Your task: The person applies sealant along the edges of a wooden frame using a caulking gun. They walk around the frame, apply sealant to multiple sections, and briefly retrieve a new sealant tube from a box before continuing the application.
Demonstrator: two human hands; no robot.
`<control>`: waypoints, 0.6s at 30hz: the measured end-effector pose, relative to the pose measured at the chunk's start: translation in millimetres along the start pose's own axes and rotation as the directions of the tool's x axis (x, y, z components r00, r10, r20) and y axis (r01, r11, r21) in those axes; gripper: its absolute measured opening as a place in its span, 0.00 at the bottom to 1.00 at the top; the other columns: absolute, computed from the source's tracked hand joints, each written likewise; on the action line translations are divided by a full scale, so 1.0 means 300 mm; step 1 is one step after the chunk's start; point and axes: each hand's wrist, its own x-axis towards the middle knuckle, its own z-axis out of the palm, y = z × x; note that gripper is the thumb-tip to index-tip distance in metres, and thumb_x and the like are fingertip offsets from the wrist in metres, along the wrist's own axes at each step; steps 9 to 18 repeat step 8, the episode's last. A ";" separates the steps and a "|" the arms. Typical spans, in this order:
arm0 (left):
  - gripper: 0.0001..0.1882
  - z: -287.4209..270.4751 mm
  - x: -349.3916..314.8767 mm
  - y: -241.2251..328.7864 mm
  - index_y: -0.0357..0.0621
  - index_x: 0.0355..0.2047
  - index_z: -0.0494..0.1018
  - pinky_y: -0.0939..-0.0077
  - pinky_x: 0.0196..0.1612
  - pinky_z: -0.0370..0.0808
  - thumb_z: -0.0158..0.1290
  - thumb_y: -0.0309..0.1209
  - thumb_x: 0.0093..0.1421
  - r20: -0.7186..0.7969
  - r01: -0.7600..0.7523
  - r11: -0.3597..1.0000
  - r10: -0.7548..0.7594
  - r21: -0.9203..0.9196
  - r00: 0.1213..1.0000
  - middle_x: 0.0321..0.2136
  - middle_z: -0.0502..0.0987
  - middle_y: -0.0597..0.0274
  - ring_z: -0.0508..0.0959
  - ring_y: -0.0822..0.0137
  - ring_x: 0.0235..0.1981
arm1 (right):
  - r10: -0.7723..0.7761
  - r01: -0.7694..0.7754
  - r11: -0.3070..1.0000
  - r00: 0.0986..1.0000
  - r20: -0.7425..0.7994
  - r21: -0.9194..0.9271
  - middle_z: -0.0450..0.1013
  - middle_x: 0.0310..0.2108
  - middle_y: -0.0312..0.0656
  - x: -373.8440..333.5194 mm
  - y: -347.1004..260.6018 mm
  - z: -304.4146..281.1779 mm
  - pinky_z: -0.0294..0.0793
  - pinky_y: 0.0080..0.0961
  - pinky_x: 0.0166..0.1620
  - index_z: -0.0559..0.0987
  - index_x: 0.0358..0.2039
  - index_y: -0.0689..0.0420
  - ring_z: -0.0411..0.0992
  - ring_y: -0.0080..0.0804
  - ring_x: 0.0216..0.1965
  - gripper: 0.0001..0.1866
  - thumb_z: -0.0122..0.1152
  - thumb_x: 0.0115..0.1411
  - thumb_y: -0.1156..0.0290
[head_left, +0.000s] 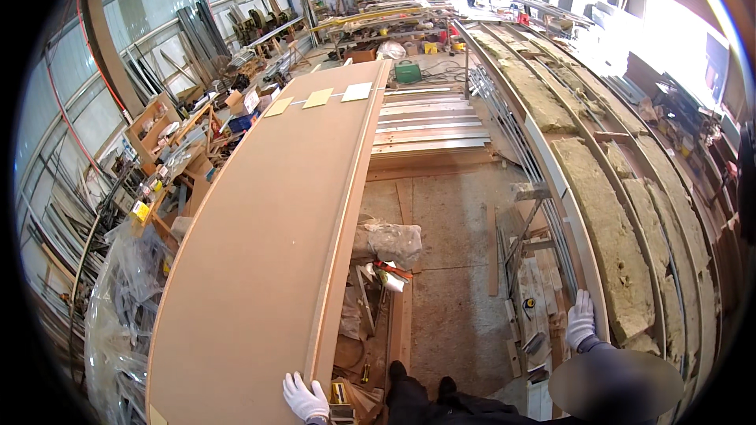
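My left hand (305, 398), in a white glove, lies on the near right corner of a long brown board (260, 212), its fingers spread and holding nothing. Three pale sheets (318, 98) rest across the far end of that board. On my other side, my right hand (581, 319), also gloved in white, rests with fingers stretched out against the pale side rail (568, 224) of a long wooden frame. Yellowish insulation slabs (602, 228) fill the frame between its lengthwise members. A grey blurred patch hides part of the frame near my right forearm.
Between the two long pieces runs a concrete floor (453, 267) where I stand. A plastic-wrapped roll (386, 242), timber offcuts (535, 307) and a tape measure (529, 303) lie low there. Beyond are stacked strips (429, 122) and a green case (407, 72). Clear plastic wrap (118, 315) bulges at left.
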 end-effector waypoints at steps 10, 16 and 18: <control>0.42 0.120 -0.016 -0.071 0.38 0.64 0.64 0.42 0.67 0.59 0.60 0.52 0.57 0.100 0.094 0.994 -0.088 -0.058 0.991 0.65 0.63 0.41 0.62 0.38 0.66 | 0.005 -0.004 0.997 1.000 -0.003 0.083 0.34 0.72 0.73 -0.002 0.007 0.007 0.36 0.61 0.73 0.71 0.51 0.78 0.37 0.74 0.73 0.26 0.55 0.56 0.70; 0.42 0.120 -0.016 -0.071 0.38 0.64 0.64 0.42 0.67 0.59 0.60 0.52 0.57 0.100 0.094 0.994 -0.088 -0.058 0.991 0.65 0.63 0.41 0.62 0.38 0.66 | 0.005 -0.004 0.997 1.000 -0.003 0.083 0.34 0.72 0.73 -0.002 0.007 0.007 0.36 0.61 0.73 0.71 0.51 0.78 0.37 0.74 0.73 0.26 0.55 0.56 0.70; 0.42 0.120 -0.016 -0.071 0.38 0.64 0.64 0.42 0.67 0.59 0.60 0.52 0.57 0.100 0.094 0.994 -0.088 -0.058 0.991 0.65 0.63 0.41 0.62 0.38 0.66 | 0.005 -0.004 0.997 1.000 -0.003 0.083 0.34 0.72 0.73 -0.002 0.007 0.007 0.36 0.61 0.73 0.71 0.51 0.78 0.37 0.74 0.73 0.26 0.55 0.56 0.70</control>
